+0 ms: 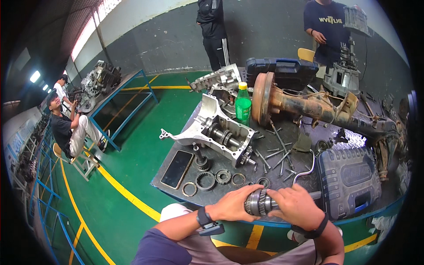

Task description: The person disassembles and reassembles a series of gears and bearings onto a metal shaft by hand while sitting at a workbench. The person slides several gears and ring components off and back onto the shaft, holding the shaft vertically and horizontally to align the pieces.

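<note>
Just off the table's near edge, a steel gear shaft (261, 203) lies sideways between my two hands. My left hand (230, 204) is closed around its thick, toothed left end. From the right, my right hand (298, 206) grips the shaft beside the gears, and the bare rod sticks out past it. On the table beyond are several loose rings and gears, among them a toothed ring (206, 181) and a small gear (223, 177). A short geared shaft (201, 160) stands upright near an open gearbox housing (212, 106) that has a gear shaft inside.
A phone (177, 169) lies at the table's left edge. Several bolts (281, 162) are scattered mid-table. A green bottle (243, 106) stands before a rusty axle (300, 104). A dark tool case (349, 181) is at right, another (280, 70) behind. Other people are farther off.
</note>
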Demonstrator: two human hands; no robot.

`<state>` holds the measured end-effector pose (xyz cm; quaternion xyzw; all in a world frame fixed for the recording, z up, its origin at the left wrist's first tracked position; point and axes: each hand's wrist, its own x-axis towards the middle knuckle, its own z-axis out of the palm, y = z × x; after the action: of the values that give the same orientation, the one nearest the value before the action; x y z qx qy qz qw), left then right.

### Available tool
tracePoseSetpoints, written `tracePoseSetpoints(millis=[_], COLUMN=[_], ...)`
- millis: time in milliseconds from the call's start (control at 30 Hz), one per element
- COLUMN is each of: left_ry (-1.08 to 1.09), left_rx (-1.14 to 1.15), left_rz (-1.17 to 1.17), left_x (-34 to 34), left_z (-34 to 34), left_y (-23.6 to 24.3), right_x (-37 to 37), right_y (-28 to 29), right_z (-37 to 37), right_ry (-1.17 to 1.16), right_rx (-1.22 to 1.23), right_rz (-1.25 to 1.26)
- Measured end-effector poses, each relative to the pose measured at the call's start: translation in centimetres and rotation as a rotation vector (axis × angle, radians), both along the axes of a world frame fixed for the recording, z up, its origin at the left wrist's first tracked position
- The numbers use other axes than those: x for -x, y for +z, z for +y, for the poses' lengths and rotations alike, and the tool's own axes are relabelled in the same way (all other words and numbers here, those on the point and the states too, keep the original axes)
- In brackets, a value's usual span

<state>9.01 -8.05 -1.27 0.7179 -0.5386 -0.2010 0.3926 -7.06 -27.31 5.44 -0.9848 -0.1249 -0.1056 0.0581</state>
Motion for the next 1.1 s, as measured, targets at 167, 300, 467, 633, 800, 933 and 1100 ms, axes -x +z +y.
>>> tracePoseSetpoints(millis=[167,300,467,633,800,933,1100], left_ry=[-0.034,-0.086,-0.073,-0.005,0.035,0.021,-0.047], left_rx=[-0.222,-0.335,-0.278,-0.248,-0.179,-0.136,-0.103], left_rz=[-0.139,-0.228,-0.311,-0.368,-0.320,-0.281,-0.169], left_x=[-1.6,-2.1,-0.7,-0.4,-1.2,-2.2,-3.1], left_z=[1.1,1.4,1.0,0.2,-0.1,0.3,-0.2], left_y=[1.0,2.7,3.5,1.6,1.9,1.3,0.5], right_x=[-1.8,-2.9,-3.0,-2.2,-0.1,3.3,7.6], right_y=[-5.9,-7.6,-7.7,-6.9,-5.0,-2.8,-0.8], right_z=[-0.1,0.4,0.8,0.4,-2.3,-5.2,-7.3], right_ry=[0.022,0.028,0.005,0.003,-0.107,-0.249,-0.588], right_rx=[-0.167,-0.270,-0.281,-0.164,-0.075,-0.269,-0.496], right_rz=[-0.063,-0.081,-0.048,-0.065,0.079,0.220,0.197])
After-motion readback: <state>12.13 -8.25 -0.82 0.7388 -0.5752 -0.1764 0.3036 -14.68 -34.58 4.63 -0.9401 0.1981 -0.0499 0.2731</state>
